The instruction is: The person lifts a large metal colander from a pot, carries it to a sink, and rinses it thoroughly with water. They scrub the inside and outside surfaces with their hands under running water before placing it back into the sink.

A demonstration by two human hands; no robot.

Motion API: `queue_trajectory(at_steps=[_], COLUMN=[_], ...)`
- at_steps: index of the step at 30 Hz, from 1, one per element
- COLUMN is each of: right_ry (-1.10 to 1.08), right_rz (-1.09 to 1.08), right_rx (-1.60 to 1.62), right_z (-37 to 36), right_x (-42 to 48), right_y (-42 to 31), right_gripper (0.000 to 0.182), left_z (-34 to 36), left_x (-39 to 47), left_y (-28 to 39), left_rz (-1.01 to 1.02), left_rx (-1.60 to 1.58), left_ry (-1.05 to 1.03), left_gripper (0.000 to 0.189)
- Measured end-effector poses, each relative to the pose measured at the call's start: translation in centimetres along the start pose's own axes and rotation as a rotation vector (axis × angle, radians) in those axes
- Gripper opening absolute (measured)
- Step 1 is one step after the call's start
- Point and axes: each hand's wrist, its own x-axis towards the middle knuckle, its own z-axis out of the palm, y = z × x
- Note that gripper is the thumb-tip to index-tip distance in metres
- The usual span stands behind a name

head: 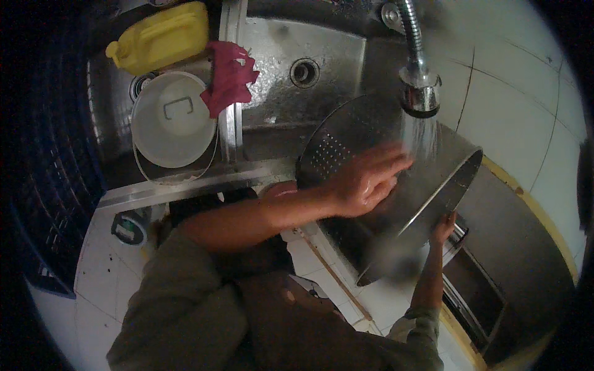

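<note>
A large metal pot (431, 153) with a perforated part is tilted beneath the chrome spray faucet (420, 95). Water runs from the faucet head down onto the pot. My left hand (366, 185), wet and slightly blurred, is over the pot beside the stream, its fingers partly extended; no object shows in it. At the pot's lower right, my right hand (444, 227) grips the rim, its fingers partly hidden behind the metal. Blur covers the rim's lower end, and my left hand and forearm hide part of the pot.
Left of the pot is a steel sink basin (278, 106) with a drain. A white bucket (171, 134) with a wire handle and a yellow plastic jug (162, 39) occupy the neighbouring basin. A red cloth (232, 76) hangs over the divider. A blue plastic crate (60, 185) stands far left.
</note>
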Motion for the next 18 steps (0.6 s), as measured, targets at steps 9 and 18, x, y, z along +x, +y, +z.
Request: queue_trajectory(at_steps=[9,18], right_ry=[-0.053,0.074], right_rz=[-0.113,-0.206], right_rx=[0.152,-0.047], right_z=[0.8,0.2], right_x=[0.4,1.8], right_y=[-4.0,-1.7], right_gripper=[0.048,0.053], left_z=[-0.2,-2.6], left_x=[-2.5,0.1], left_y=[-0.2,-7.7], left_rz=[-0.004,-0.339], left_rx=[0.089,0.058], left_ry=[0.078,0.082], left_gripper=[0.042,0.041])
